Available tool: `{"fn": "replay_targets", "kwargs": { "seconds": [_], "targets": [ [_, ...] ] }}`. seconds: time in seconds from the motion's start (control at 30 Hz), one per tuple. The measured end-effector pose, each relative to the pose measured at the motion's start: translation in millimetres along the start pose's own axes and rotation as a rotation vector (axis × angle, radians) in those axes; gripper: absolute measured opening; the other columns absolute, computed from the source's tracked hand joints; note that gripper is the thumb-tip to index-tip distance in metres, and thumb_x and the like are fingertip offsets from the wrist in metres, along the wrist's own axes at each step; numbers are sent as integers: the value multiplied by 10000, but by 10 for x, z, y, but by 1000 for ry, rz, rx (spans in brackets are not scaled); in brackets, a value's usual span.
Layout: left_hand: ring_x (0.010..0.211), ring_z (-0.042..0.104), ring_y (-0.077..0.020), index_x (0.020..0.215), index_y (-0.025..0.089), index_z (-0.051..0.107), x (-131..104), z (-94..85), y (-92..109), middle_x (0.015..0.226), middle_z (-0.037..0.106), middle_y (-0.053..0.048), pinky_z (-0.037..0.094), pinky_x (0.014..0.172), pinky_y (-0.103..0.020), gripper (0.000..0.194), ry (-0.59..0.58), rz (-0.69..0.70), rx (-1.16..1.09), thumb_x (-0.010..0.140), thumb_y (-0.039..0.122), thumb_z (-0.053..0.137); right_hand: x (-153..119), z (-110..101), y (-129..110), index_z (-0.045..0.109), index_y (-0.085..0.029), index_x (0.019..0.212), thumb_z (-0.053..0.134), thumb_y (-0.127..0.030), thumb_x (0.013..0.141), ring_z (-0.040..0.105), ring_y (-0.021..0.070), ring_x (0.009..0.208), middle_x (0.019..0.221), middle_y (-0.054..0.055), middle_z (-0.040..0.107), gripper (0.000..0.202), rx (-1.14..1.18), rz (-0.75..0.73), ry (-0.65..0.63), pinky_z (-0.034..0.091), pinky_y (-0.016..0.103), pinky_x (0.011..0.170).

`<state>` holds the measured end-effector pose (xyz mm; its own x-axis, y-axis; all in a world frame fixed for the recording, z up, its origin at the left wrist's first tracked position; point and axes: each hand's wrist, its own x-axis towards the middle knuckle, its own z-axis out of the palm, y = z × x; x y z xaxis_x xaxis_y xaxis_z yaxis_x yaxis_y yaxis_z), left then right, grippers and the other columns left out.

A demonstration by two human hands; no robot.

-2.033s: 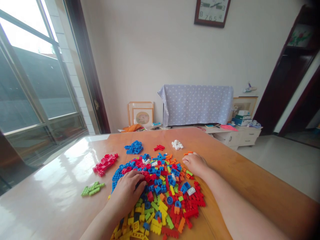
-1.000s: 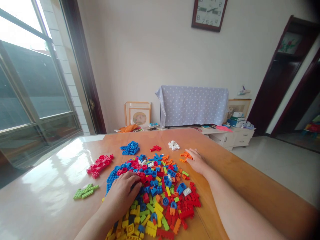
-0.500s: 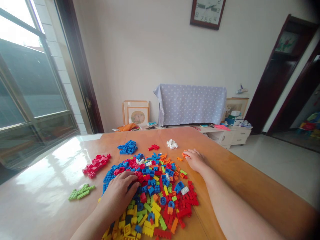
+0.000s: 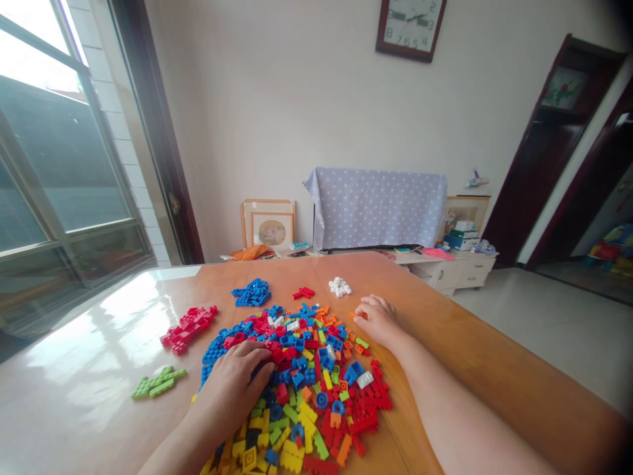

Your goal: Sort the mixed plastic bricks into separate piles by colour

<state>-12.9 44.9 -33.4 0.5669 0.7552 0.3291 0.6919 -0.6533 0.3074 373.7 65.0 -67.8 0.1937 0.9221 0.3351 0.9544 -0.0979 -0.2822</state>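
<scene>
A home living room, with wall clock (image 4: pixel 411 28), polka-dot cloth (image 4: pixel 380 208) and framed pictures (image 4: pixel 270 227).

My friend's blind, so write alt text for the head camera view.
A person's left hand rests on a mixed-colour pile of toy bricks on a glossy table, while the right hand touches orange bricks beside the pile. Clusters of blue bricks, red bricks, white bricks and green bricks lie nearby.

Orange bricks (image 4: pixel 353 315) mostly hidden by right hand (image 4: pixel 380 320)
</scene>
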Motion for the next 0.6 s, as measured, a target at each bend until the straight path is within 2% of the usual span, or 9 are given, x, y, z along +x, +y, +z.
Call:
{"fn": "replay_targets", "kwargs": {
  "seconds": [0.17, 0.33, 0.53, 0.6],
  "targets": [
    [1051, 643, -238, 1108, 270, 730, -3, 20, -10, 1168, 692, -69, 518, 948, -400, 335, 6, 9, -12, 1033, 439, 450, -6, 8, -39, 742, -277, 842, 667, -304, 843, 425, 278, 1373, 1321, 14, 664, 80, 12, -19, -8, 285, 429, 1099],
    [1041, 646, -234, 1100, 277, 736, -6, 17, -3, 1165, 694, -68, 519, 943, -388, 330, 11, 4, -15, 1031, 436, 455, -41, -45, -120, 722, -263, 798, 677, -280, 810, 531, 253, 1184, 1099, 19, 721, 49, 51, -37, -17, 338, 375, 981],
    [1038, 648, -229, 1101, 290, 732, -15, 12, -11, 1175, 690, -55, 512, 945, -376, 323, 10, -4, -22, 1031, 441, 456, -36, -86, -165, 726, -259, 785, 605, -311, 871, 597, 198, 985, 944, 10, 734, 158, 143, -39, -72, 381, 303, 873],
    [1023, 652, -227, 1104, 289, 732, -17, 8, -3, 1167, 691, -57, 511, 937, -373, 329, 7, -11, -17, 1033, 443, 450, -36, -77, -152, 721, -254, 801, 590, -309, 879, 616, 172, 881, 876, 0, 731, 163, 182, -30, -103, 396, 270, 792]
  ]
}}
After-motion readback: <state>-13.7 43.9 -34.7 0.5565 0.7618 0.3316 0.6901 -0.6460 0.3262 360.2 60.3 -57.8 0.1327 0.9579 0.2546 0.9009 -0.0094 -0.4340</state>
